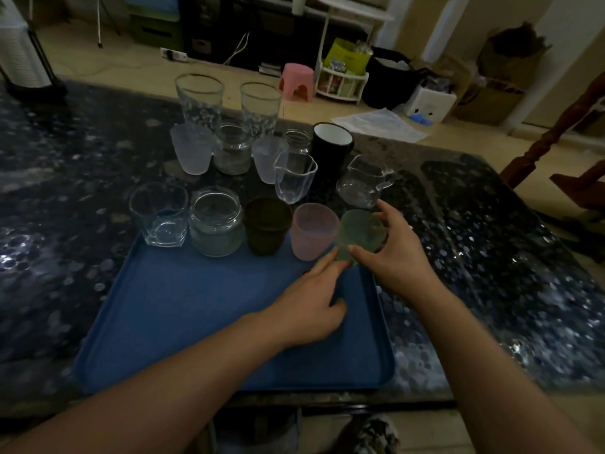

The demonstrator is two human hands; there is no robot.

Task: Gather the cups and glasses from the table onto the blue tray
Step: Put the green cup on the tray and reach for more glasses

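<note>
A blue tray [183,322] lies on the dark speckled table. Along its far edge stand a clear tumbler [159,219], a glass jar [216,221], a dark brown cup [266,226], a pink cup [313,231] and a green frosted cup [357,232]. My right hand [396,253] is shut on the green cup at the tray's far right corner. My left hand [307,309] rests on the tray, one finger stretched to the green cup's base. Behind the tray stand several more glasses, among them two tall ones [199,99], a black mug [332,149] and a small glass pitcher [361,181].
The table [491,257] runs wide on both sides. Past its far edge are the floor, a pink stool [297,81] and a white rack. A wooden chair [563,152] stands at the right. The near half of the tray is bare.
</note>
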